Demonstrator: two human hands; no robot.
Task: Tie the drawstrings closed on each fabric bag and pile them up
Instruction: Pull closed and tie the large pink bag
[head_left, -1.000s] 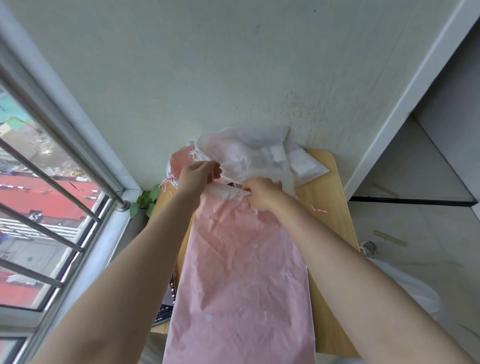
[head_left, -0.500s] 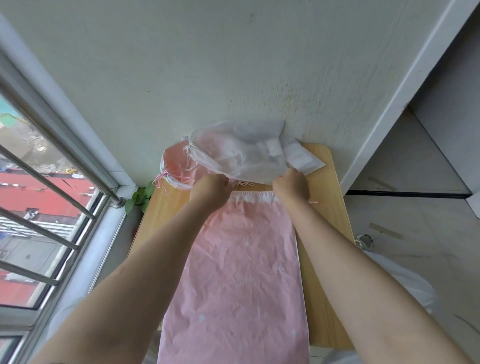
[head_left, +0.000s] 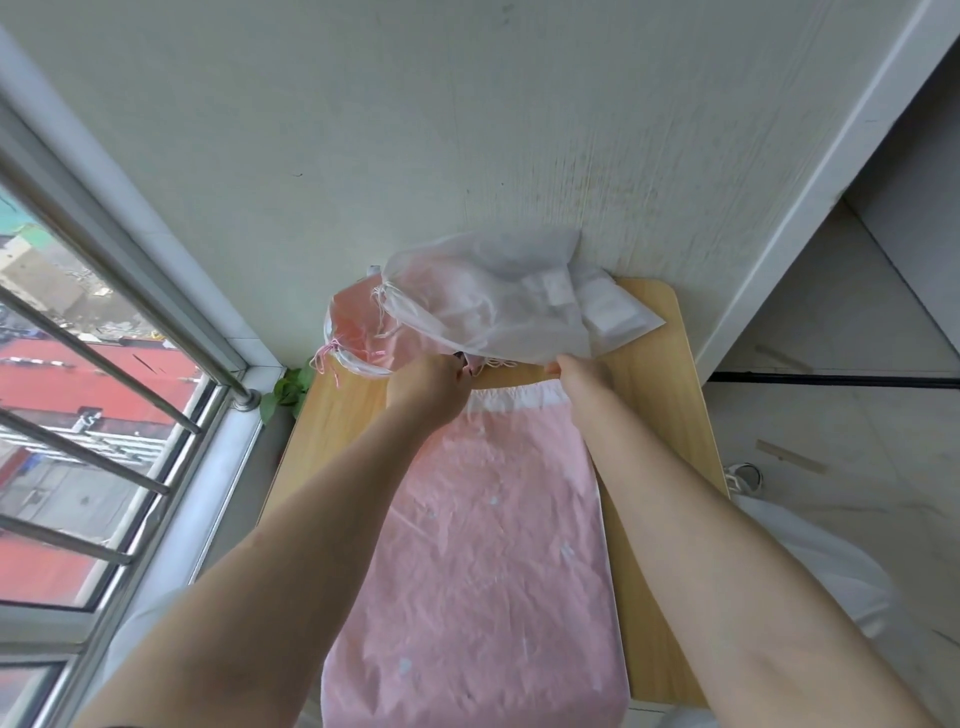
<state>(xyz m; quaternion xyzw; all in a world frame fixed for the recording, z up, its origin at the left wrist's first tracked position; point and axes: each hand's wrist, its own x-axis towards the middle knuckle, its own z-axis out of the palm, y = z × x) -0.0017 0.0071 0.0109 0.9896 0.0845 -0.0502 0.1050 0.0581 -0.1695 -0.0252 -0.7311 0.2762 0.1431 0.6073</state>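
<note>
A long pink fabric bag (head_left: 488, 561) lies flat on the wooden table (head_left: 670, 431), its white gathered top hem (head_left: 511, 400) pointing away from me. My left hand (head_left: 428, 387) grips the hem's left corner. My right hand (head_left: 584, 376) grips its right corner. Just beyond my hands a pile of bags rests against the wall: a white translucent bag (head_left: 498, 306) with its drawstring tied lies over a pink bag (head_left: 358, 332) with a pink tied string. The fingertips of both hands are hidden under the pile's edge.
A wall stands right behind the table. A window with metal bars (head_left: 104, 358) runs along the left, with a small green plant (head_left: 285, 392) at its corner. White fabric (head_left: 810, 566) lies on the floor at the right, beside a white door frame (head_left: 810, 171).
Both hands have moved apart along the bag's top hem, which now lies spread flat on the table. The bag has slid forward toward the pile.
</note>
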